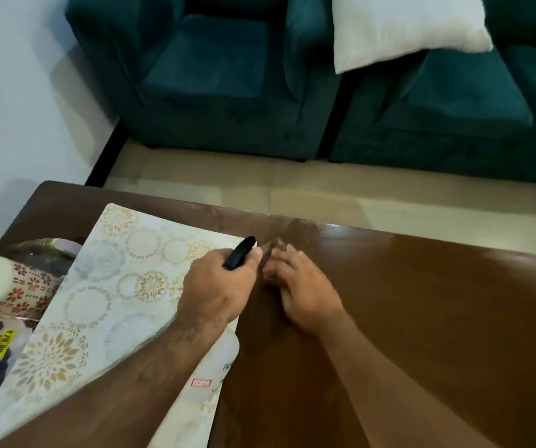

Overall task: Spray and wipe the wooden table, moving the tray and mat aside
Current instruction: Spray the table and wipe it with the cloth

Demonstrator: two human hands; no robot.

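1. mat [105, 305], pale with ring and flower prints, lies tilted on the left part of the brown wooden counter [421, 318], its left edge overlapping a dark tray [34, 253].
2. left hand [218, 292] rests on the mat's right edge, grip closed round a black object [240, 252] that pokes out past the thumb; what it is cannot be told.
3. right hand [299, 286] lies just right of the left hand, palm down on the bare counter, fingers spread and blurred, grip holding nothing.
4. a floral-patterned cup [8, 286] sits in the tray at the far left.
5. beyond the counter stand teal sofas [215, 82] with a white cushion [402, 27] on the right one.
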